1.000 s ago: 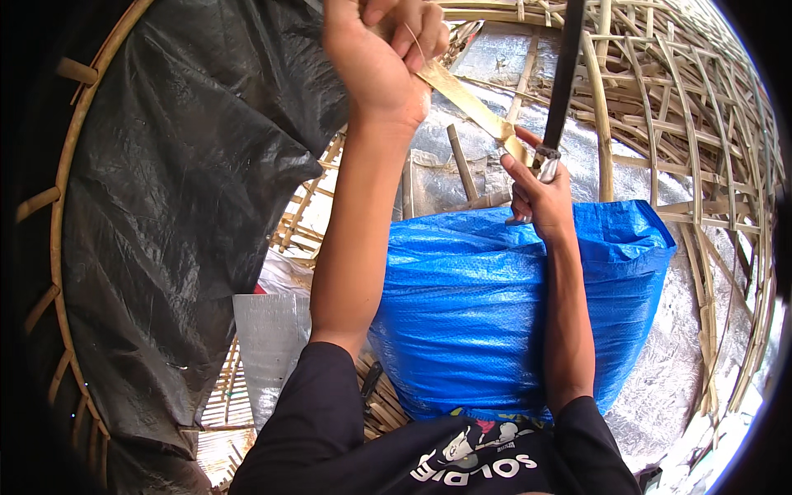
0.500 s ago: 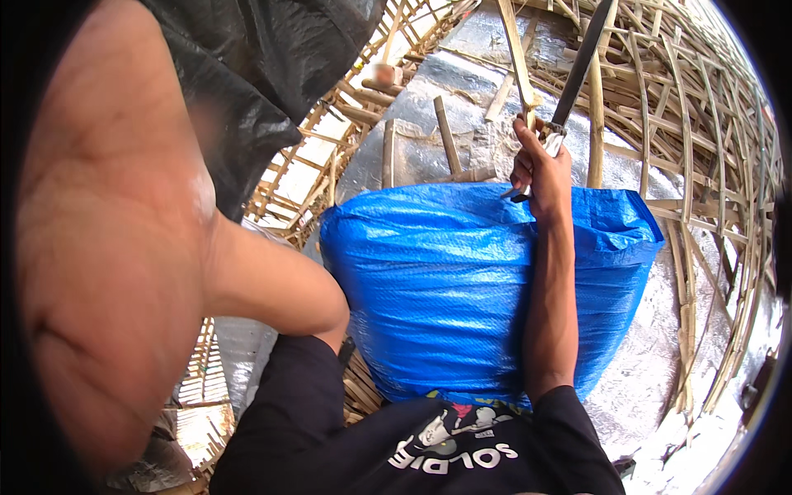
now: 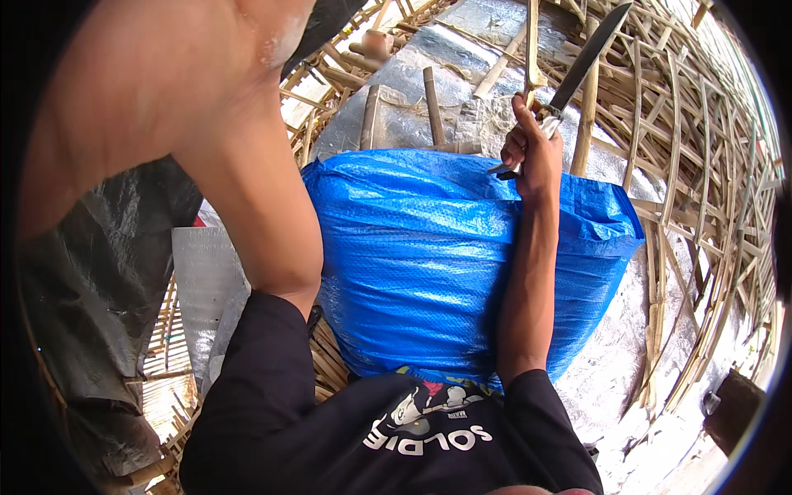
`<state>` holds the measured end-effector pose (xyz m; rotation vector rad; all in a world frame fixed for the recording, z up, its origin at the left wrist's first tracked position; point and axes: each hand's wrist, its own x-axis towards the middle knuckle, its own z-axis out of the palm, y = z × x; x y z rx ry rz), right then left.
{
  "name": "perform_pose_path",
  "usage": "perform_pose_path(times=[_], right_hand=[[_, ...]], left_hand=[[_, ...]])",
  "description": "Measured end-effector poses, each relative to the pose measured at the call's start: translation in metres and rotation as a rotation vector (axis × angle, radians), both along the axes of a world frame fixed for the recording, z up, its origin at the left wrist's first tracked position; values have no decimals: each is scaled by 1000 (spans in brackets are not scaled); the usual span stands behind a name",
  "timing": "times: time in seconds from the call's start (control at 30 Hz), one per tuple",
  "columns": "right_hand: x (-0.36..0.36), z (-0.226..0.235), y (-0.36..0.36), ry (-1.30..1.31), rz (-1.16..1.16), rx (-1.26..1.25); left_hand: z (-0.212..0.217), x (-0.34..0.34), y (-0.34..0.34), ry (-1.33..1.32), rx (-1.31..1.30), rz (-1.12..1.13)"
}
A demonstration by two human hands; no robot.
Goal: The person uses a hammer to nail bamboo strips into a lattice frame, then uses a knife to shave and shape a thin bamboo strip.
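Very close to the camera, my left hand [image 3: 148, 107] looms large and blurred at the upper left, its elbow bent. Its fingers cannot be made out. Over on the right, my right hand [image 3: 538, 161] is closed around the light handle of a machete [image 3: 591, 59], the dark blade pointing up and away. A pale bamboo strip [image 3: 532, 49] runs up from the same hand, its lower end by the thumb; whether the fingers grip it is unclear. Below the right forearm, a shiny blue woven plastic sack [image 3: 412, 239] covers my lap.
Piles of split bamboo [image 3: 685, 124] curve along the right side. Short bamboo pieces [image 3: 433, 107] lie beyond the sack on a silvery sheet [image 3: 478, 33]. Black plastic sheeting [image 3: 99, 280] hangs at the left, near a grey panel [image 3: 202, 272] and slatted bamboo.
My left hand has swung up and to the right, uncovering the black sheeting and grey panel at the left. My right hand keeps its grip on the machete; the view has shifted slightly.
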<state>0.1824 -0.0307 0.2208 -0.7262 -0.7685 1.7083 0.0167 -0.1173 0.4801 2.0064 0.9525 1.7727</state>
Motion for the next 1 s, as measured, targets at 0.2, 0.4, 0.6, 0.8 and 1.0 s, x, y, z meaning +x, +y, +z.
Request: perform_pose_path(times=[0.2, 0.4, 0.6, 0.8, 1.0], right_hand=[[16, 13, 0, -142, -43, 29], [15, 21, -3, -300, -76, 85], [2, 41, -36, -303, -136, 160], [17, 60, -67, -178, -411, 109], [25, 52, -64, 153, -670, -149]], left_hand=[[4, 15, 29, 82, -105, 90], [-4, 58, 46, 179, -236, 97], [-5, -4, 26, 78, -102, 201], [17, -30, -10, -297, -27, 384], [6, -90, -28, -560, -25, 562]])
